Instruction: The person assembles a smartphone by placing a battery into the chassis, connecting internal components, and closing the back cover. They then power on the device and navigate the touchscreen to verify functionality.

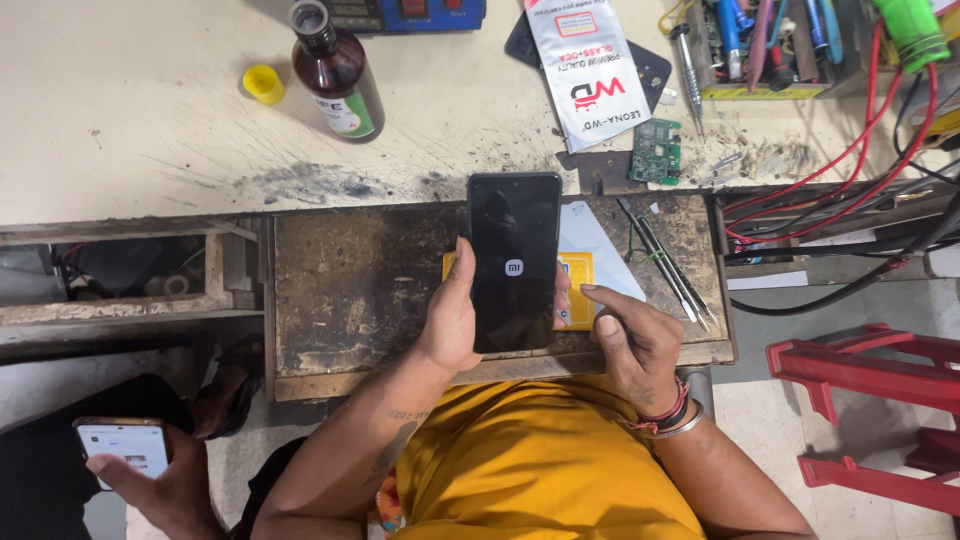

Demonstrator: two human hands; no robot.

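Head view: black phone in left hand

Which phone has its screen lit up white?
The small phone at the bottom left, held by another person's hand. The phone in the left hand is black.

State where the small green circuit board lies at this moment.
The green circuit board lies on the pale benchtop, upper right of centre, beside the white packet and above the black phone.

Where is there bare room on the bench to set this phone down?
Free: the pale benchtop left of the brown bottle and yellow cap, and the dark tray left of the left hand. Crowded: top right, around the circuit board, tweezers and red wires.
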